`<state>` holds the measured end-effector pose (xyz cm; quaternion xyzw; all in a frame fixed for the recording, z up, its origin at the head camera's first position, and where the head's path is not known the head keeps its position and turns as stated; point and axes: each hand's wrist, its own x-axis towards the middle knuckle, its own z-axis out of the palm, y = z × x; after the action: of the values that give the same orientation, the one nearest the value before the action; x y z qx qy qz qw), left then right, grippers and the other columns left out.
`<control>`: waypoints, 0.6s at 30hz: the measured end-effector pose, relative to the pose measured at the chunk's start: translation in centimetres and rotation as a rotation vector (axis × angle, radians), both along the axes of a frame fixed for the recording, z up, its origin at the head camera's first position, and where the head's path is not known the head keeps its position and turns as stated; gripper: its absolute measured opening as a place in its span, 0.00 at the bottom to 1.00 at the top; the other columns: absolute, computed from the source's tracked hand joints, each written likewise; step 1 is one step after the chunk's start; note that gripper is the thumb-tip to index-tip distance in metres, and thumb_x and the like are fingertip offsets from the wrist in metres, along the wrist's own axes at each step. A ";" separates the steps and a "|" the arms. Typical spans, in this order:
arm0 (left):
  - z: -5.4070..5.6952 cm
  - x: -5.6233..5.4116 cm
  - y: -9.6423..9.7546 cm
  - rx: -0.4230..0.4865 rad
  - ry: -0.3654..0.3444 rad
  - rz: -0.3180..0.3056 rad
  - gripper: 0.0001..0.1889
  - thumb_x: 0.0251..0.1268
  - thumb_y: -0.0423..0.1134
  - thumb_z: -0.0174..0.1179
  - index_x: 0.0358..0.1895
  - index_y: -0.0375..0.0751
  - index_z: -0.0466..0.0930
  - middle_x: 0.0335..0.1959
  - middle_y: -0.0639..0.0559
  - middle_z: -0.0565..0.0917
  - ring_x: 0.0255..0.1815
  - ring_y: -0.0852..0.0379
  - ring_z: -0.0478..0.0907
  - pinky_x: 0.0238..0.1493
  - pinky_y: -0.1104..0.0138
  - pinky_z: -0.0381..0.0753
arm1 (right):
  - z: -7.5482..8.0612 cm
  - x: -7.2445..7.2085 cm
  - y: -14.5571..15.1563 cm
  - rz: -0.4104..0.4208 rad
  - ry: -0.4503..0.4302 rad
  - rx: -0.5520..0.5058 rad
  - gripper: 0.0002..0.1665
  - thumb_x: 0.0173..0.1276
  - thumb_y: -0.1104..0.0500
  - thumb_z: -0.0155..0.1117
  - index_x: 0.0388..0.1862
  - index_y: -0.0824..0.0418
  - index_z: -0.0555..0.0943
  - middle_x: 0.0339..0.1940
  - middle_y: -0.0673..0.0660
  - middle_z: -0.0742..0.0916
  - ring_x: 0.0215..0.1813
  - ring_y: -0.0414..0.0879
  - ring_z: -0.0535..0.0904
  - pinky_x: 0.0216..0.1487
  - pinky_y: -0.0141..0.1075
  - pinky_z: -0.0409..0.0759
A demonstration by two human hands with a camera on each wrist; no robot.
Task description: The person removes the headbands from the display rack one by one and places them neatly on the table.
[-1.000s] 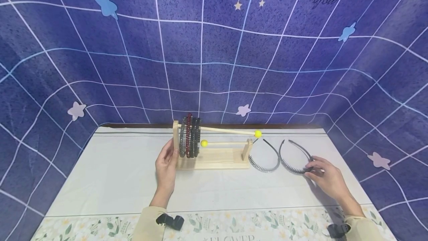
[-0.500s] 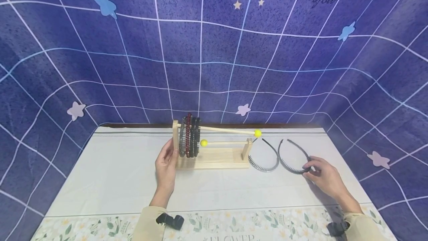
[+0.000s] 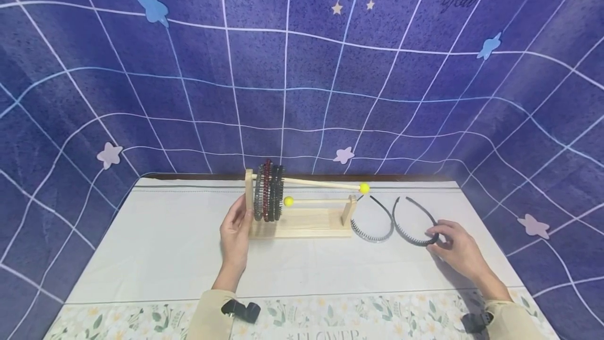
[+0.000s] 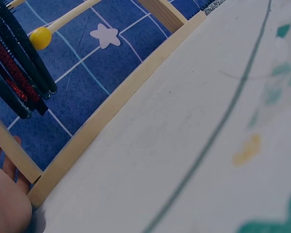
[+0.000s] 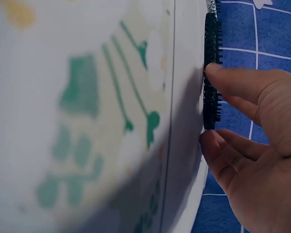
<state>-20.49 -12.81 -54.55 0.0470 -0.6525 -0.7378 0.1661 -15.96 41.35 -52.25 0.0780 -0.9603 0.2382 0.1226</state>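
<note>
My left hand [image 3: 234, 235] grips the left upright of a wooden headband stand [image 3: 292, 232]. Several toothed headbands [image 3: 269, 193], black, grey and dark red, hang together on the stand's upper rod, close to that upright. On the white cloth to the right lies a headband with a clear toothed front [image 3: 375, 238], its left end partly behind the stand. Beside it is a black toothed headband [image 3: 409, 237], lying flat. My right hand [image 3: 457, 253] pinches this one at its right side; in the right wrist view the fingertips [image 5: 212, 70] touch the black band [image 5: 211, 102].
The upper rod ends in a yellow ball [image 3: 364, 188] that sticks out to the right. A lower rod from the right upright carries another yellow ball [image 3: 288, 201]. A blue patterned curtain [image 3: 302, 109] rises behind the table and along both sides.
The black and the clear headbands have shifted very slightly left, along with my right hand. My left hand stays on the stand.
</note>
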 end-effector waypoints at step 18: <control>0.0 -0.1 0.1 0.009 0.012 0.001 0.25 0.88 0.35 0.59 0.82 0.40 0.72 0.79 0.42 0.76 0.78 0.53 0.75 0.78 0.74 0.77 | 2.7 0.3 -2.1 0.012 0.261 -0.096 0.19 0.65 0.69 0.82 0.54 0.62 0.91 0.64 0.69 0.87 0.41 0.46 0.87 0.38 0.21 0.86</control>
<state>-20.59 -12.71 -54.57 0.0434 -0.6482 -0.7410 0.1700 -15.70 39.23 -49.57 0.1080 -0.9231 0.2726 0.2488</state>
